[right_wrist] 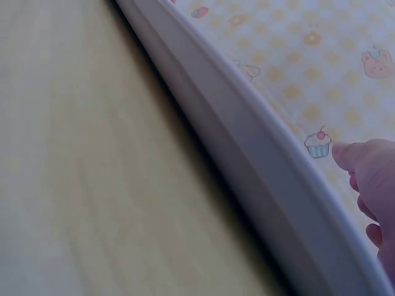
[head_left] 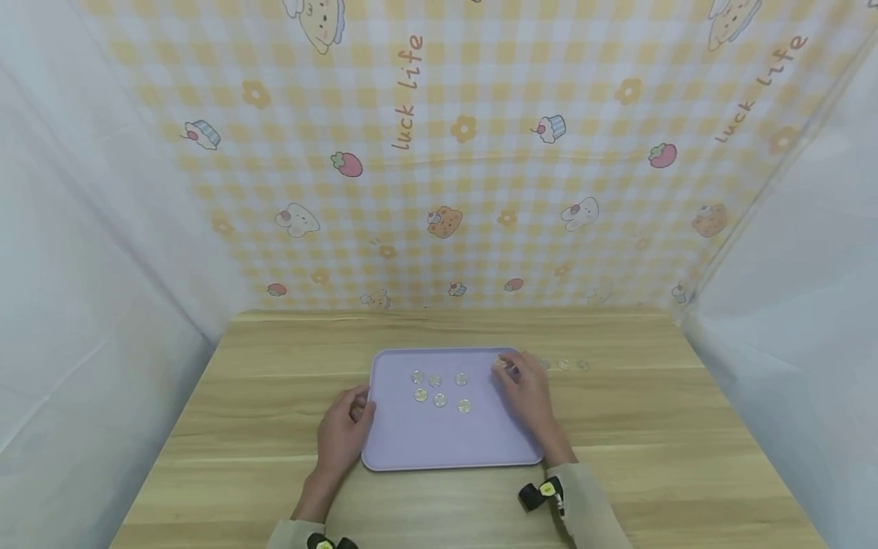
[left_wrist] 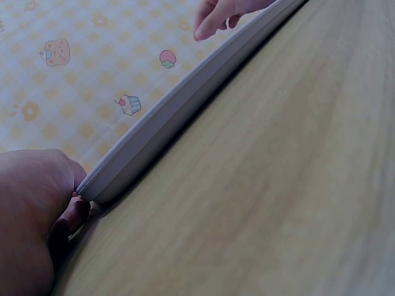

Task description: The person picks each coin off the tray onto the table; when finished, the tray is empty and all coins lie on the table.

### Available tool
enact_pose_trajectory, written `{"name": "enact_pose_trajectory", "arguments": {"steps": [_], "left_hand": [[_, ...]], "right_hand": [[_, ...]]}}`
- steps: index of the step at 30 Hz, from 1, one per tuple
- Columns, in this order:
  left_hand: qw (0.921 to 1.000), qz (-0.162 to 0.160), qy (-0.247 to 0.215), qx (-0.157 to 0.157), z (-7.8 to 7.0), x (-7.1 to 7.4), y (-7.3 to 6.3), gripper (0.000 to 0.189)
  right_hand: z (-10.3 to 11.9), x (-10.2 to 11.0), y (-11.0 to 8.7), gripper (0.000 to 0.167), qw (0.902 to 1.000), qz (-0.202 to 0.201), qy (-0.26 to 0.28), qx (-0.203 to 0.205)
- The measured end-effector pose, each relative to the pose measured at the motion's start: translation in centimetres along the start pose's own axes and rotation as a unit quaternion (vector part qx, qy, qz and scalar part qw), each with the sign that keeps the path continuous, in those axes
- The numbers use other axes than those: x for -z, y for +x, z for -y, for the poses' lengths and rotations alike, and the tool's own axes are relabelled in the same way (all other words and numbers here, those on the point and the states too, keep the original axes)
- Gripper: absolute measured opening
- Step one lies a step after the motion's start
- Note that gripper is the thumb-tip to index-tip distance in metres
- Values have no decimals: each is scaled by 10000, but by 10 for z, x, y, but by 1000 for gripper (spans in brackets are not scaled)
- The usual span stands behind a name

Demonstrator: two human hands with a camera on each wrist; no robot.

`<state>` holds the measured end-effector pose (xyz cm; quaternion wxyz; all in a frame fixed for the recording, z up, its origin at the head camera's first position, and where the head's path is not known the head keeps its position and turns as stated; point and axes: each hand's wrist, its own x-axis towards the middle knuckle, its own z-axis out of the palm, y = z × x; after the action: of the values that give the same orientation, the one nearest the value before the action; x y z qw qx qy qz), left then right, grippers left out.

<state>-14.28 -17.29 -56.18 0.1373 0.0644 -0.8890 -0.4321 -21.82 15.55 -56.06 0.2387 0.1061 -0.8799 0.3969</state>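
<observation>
A light purple tray [head_left: 411, 442] lies on the wooden table, its side wall [left_wrist: 154, 135] large in the left wrist view. Several round silvery coins [head_left: 440, 400] are spread over its upper left and middle. My left hand [head_left: 341, 431] grips the tray's left edge, thumb at the rim; its curled fingers show by the tray's corner in the left wrist view. Over the tray's far right corner, my right hand [head_left: 527, 393] pinches a coin [head_left: 500, 363] between thumb and fingertips. In the right wrist view this hand [right_wrist: 376, 182] appears beyond the rim, with the coin hidden.
To the right of the tray, a short row of coins [head_left: 564, 364] lies on the table [head_left: 652, 427]. A yellow checked cloth [head_left: 507, 175] with cartoon prints hangs behind the table, and white sheets [head_left: 89, 305] hang at both sides.
</observation>
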Motion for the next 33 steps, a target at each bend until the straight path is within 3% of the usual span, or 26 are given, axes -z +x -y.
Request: {"name": "enact_pose_trajectory", "arguments": {"steps": [6,11,17,23,29,33], "left_hand": [[10000,-26,-11,-17,1,1,0,30],[9999,-76,16,-66,2,1,0,30],[9999,-110,-6,-95,3,-1,1,30],[9995,-167,-41,-251,1,-4,1,31],[10000,-20,-54,-51,2,-3,-2,30],[9999,-38,-67,-78,2,-1,0,30]], "right_hand": [[-13,4,2,23,9949,-443,664,-614],[-23,6,2,22,9902,-768,950,-684],[-34,13,2,24,9897,-653,845,-952],[-46,28,1,26,9877,-802,697,-1150],[-54,41,-1,26,9818,-855,690,-1551],[-58,44,4,29,9818,-803,656,-1591]]}}
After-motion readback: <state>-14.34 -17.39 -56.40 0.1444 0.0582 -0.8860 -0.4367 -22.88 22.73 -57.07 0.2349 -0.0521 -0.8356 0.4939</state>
